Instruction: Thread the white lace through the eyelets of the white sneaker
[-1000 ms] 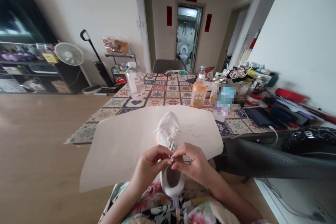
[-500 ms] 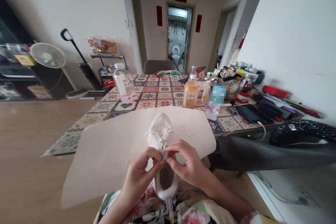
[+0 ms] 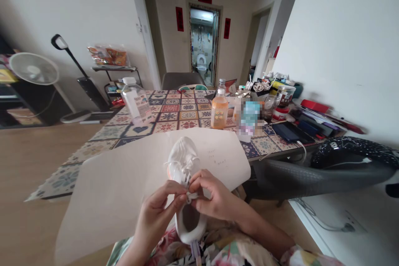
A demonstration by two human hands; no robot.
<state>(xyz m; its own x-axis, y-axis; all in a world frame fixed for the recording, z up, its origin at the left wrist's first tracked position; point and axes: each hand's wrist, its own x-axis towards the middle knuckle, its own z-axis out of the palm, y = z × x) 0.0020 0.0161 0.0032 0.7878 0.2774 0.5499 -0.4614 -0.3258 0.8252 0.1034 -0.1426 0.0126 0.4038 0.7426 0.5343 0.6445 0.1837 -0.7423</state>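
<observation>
A white sneaker (image 3: pixel 183 149) lies with its toe pointing away from me and its heel near my lap. It rests partly on a large white sheet (image 3: pixel 112 183) that hangs over the table's near edge. At the throat of the shoe, my left hand (image 3: pixel 160 203) pinches a white shoelace (image 3: pixel 188 197) between thumb and forefinger. My right hand (image 3: pixel 210 195) comes in from the other side, thumb and fingers pinched on the lace too. The fingertips nearly meet above the shoe opening and partly hide the lace.
A patterned tablecloth (image 3: pixel 168 126) covers the table. Beyond the sheet stand a clear bottle (image 3: pixel 137 102) at left and an orange drink bottle (image 3: pixel 219 110). Jars, papers and a tablet (image 3: pixel 288 132) crowd the right side. A dark chair (image 3: pixel 280 178) stands at right.
The view has turned slightly right, so the scene sits further left. Both hands stay on the lace, and a small loop now shows between the fingertips.
</observation>
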